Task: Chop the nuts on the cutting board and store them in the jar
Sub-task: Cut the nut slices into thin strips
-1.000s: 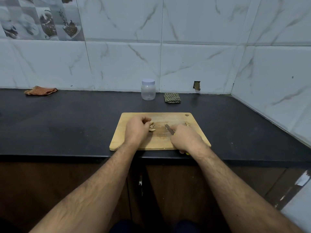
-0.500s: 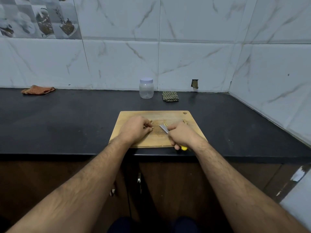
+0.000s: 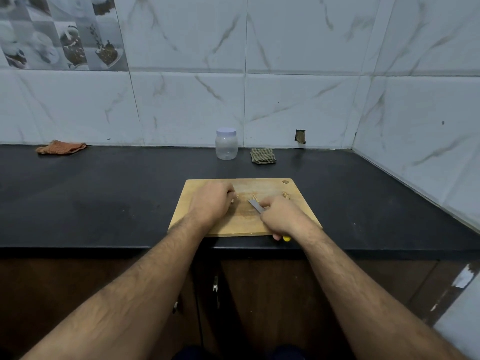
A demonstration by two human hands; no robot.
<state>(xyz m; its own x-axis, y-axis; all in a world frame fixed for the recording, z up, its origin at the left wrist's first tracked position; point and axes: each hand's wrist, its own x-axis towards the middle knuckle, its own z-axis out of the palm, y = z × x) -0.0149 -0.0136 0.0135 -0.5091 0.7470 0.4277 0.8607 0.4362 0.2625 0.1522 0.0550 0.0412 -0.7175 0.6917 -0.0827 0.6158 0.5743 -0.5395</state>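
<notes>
So, a black desk (image 3: 104,198) is seen running under a marble-tiled wall (image 3: 187,105), and a wooden cutting board (image 3: 241,224) is laid flat near its front edge, at about 6 o'clock from the jar (image 3: 226,144). That clear jar is stood upright against the wall with its pale lid on, well apart from the board. An orange cloth (image 3: 61,147) is bunched way over at 9 o'clock, and a checked cloth (image 3: 262,155) is parked just beside the jar at 3 o'clock. The left hand (image 3: 211,202) is curled over some nuts (image 3: 233,198) on the board. The right hand (image 3: 281,216) is wrapped round a yellow-handled knife (image 3: 255,206), blade pointed toward 10 o'clock. A few more nut bits (image 3: 286,195) are left near the board's 2 o'clock corner.
</notes>
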